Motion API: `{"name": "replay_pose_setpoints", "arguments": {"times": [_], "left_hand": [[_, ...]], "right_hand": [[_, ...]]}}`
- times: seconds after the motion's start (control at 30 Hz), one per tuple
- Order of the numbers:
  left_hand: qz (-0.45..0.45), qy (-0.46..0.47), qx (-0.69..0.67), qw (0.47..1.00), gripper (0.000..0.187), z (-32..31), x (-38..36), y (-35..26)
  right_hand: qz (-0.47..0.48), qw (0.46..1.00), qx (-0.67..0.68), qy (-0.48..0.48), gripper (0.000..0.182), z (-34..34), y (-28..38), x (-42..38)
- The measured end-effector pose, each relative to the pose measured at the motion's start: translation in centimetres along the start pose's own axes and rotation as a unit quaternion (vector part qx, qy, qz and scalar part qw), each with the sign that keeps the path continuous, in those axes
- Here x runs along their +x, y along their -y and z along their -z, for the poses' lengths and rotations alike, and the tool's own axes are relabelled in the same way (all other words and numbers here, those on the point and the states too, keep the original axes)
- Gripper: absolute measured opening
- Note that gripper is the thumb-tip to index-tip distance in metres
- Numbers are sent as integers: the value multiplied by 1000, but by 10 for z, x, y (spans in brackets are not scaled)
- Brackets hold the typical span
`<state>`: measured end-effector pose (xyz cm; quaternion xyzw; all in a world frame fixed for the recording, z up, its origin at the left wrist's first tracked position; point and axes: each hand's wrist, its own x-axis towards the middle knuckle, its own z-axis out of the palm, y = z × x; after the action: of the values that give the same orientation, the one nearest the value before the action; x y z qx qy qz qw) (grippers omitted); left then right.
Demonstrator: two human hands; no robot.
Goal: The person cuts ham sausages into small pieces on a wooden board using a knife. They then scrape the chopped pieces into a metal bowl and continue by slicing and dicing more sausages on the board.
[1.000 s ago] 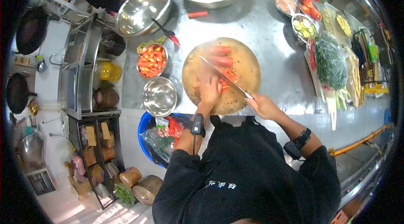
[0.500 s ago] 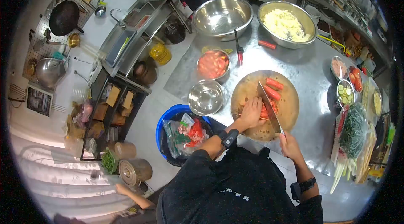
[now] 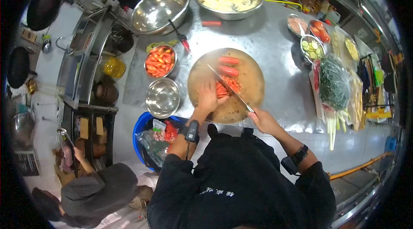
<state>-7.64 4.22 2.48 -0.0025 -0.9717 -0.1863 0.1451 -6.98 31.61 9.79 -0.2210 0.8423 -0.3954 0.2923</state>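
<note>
We are observing both hands apart, mid-frame. Right hand (image 3: 263, 121) is gripping knife (image 3: 232, 89) by handle, blade slanting toward upper left over round board (image 3: 250, 86). Left hand (image 3: 208, 95) is resting on sliced red strips (image 3: 220, 89), centre of board; fingers are blurring, we cannot tell whether clamping. Diced red bits (image 3: 233, 82) are lying beside blade, two red sticks (image 3: 228, 71) above. Steel bowl (image 3: 162, 98) is standing left of board on desk (image 3: 286, 82).
</note>
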Motion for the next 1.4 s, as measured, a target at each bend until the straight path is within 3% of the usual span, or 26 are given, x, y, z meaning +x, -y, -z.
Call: {"name": "replay_pose_setpoints", "arguments": {"times": [0.1, 0.13, 0.23, 0.47, 0.53, 0.67, 0.73, 0.8, 0.87, 1.0, 1.1, 1.17, 1.23, 1.3, 1.33, 1.37, 1.4], "left_hand": [[53, -76, -139, 986, 44, -14, 0, 8], [51, -89, -143, 984, 31, -19, 0, 11], [20, -38, -99, 994, 24, -22, -2, 17], [8, -77, -94, 993, 19, -25, 2, 12], [-6, -98, -102, 990, 18, -29, 3, 14], [20, -84, -114, 990, 15, -27, 3, 12], [33, -69, -120, 990, 15, -27, -1, 9], [149, 48, -244, 957, 16, -28, -1, 7], [47, -44, -41, 997, 10, -45, -5, 16], [2, -152, -70, 986, 18, -31, 1, 10], [8, -151, -113, 982, 18, -29, 2, 9], [25, -99, -119, 988, 19, -33, 2, 14], [41, -28, -113, 992, 22, -40, 1, 20], [-31, -3, 159, 987, 20, -79, -14, 31], [-25, -11, 101, 994, 20, -64, -15, 24], [-9, 14, 25, 1000, 20, -66, -13, 28], [74, -25, -154, 985, 20, -32, -7, 14]], "right_hand": [[-10, 1000, 13, 6, 32, 3, 7, 1], [-14, 1000, 24, 6, 32, 5, 12, 0], [-18, 1000, 19, 12, 31, 17, 23, -3], [-18, 998, -49, 34, 30, 38, 62, -18], [15, 998, -64, 21, 30, 15, 29, 2], [-13, 998, -47, 43, 33, 4, 20, 18], [4, 1000, -23, 4, 34, 3, 10, 16], [13, 1000, -15, -10, 36, 5, 11, 18], [-21, 996, -76, 32, 36, 22, 21, 12], [-87, 995, 20, 47, 36, 35, 68, -12], [-41, 998, -5, 36, 37, 2, 2, 12], [-44, 998, -37, 28, 36, -8, -27, 28], [-56, 998, -1, 23, 36, -8, -6, 28], [-60, 998, 2, 26, 35, -1, -2, 30], [31, 999, -24, -22, 35, 7, 10, 21], [-51, 998, 7, 31, 35, 21, 34, 16], [-82, 995, 34, 47, 35, 28, 48, 10]]}}
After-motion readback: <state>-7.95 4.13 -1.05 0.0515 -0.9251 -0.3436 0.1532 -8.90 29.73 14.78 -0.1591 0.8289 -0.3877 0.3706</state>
